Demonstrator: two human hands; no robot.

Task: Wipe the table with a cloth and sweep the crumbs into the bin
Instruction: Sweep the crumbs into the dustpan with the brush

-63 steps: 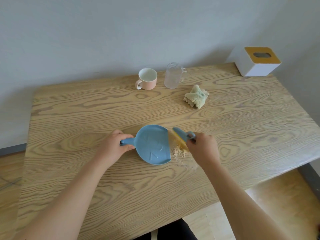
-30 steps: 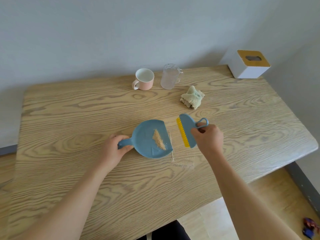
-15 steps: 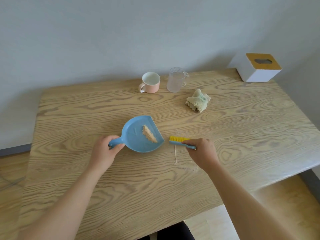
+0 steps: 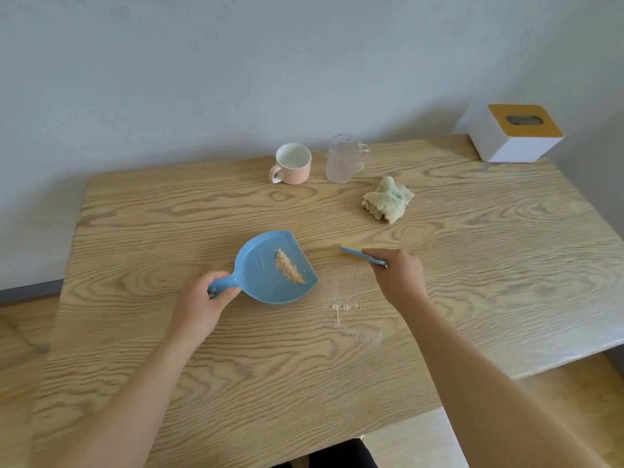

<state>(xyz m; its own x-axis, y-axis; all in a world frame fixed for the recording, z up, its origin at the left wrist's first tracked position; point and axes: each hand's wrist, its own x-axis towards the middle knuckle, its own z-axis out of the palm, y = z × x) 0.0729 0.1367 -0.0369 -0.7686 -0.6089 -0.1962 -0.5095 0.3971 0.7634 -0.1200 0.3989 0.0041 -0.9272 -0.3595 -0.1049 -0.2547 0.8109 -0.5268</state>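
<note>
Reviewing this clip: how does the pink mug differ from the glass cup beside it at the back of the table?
The pink mug is opaque with a white inside; the glass cup is see-through. The pink mug is shorter and wider, the glass cup taller and narrower. The pink mug's handle points left, the glass cup's right. Both stand upright near the far edge of the table.

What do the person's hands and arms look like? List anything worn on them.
Nothing is worn. The left hand and right hand are bare: no gloves, rings or watch show. The left arm and right arm are bare too, with no sleeve as far as the frame reaches.
</note>
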